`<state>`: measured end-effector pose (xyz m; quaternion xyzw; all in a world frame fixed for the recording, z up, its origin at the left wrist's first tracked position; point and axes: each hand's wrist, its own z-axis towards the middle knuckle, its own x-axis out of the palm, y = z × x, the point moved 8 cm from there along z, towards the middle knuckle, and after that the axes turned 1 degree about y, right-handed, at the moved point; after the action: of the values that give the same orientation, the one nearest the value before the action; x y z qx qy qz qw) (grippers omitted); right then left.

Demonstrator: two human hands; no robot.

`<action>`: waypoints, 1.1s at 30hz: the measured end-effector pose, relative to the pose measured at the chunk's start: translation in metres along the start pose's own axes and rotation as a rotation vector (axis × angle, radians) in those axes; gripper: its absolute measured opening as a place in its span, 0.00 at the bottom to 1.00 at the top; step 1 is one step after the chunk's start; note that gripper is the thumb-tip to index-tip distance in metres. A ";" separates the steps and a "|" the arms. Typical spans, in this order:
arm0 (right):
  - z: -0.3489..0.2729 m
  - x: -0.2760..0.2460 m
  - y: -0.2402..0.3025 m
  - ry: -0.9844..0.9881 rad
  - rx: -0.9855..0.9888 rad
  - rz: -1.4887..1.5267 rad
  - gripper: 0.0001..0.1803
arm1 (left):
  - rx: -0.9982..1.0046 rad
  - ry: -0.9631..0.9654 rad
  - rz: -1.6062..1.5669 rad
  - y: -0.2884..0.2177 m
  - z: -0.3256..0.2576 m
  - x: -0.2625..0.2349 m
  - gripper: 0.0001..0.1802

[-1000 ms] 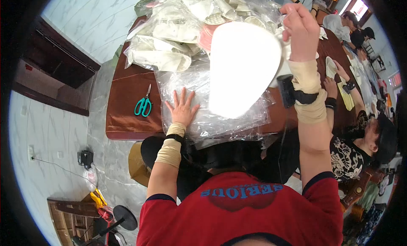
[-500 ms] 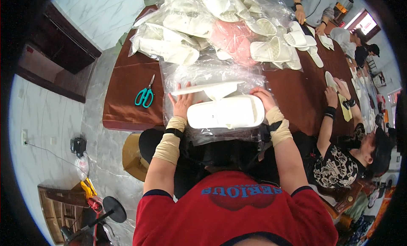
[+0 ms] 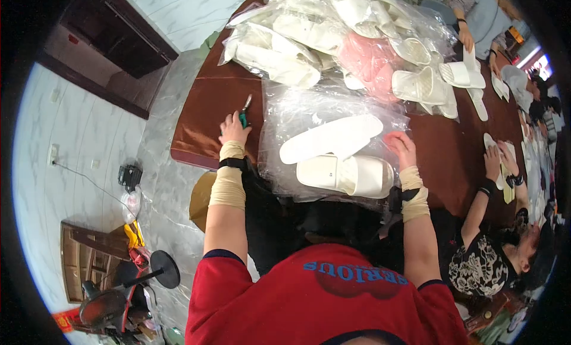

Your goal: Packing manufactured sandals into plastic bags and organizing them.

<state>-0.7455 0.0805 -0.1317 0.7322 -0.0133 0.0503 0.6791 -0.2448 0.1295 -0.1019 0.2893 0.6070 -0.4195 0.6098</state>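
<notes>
At the left of the table, my left hand (image 3: 234,131) is closed over the handles of teal-handled scissors (image 3: 243,118). Their metal blade points away from me, and most of the handles are hidden under my fingers. Two white slippers lie in front of me on clear plastic bags. One slipper (image 3: 333,138) rests on its side at a slant; the other slipper (image 3: 321,173) lies sole down with its strap to the right. Just right of the slippers, my right hand (image 3: 402,147) has its fingers loosely bent and apart, holding nothing.
A heap of bagged white slippers (image 3: 285,47), with a pink bagged pair (image 3: 369,65), covers the table's far side. Loose white slippers (image 3: 464,74) lie at the far right. On the right, a co-worker's hands (image 3: 498,160) handle slippers. A fan (image 3: 104,303) stands lower left.
My left hand has left the slippers and reached left onto the scissors. The right hand has come off its slipper. The far slipper has tipped, showing its broad side. The whole view has shifted.
</notes>
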 end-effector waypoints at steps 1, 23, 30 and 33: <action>-0.002 -0.007 -0.001 -0.021 -0.021 -0.120 0.06 | 0.021 0.025 0.039 0.002 0.003 0.003 0.34; -0.151 0.041 0.072 0.268 0.015 0.325 0.32 | 0.142 1.243 -1.605 -0.276 -0.276 -0.038 0.24; -0.149 -0.012 0.071 0.165 0.048 0.249 0.23 | 1.198 -0.042 -0.496 -0.312 -0.201 -0.072 0.12; -0.143 0.010 0.047 0.303 0.227 0.305 0.28 | 1.302 -0.182 -0.186 -0.330 -0.185 -0.056 0.15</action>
<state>-0.7474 0.2195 -0.0743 0.7774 -0.0162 0.2626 0.5714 -0.6168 0.1396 -0.0128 0.5082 0.1982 -0.7743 0.3207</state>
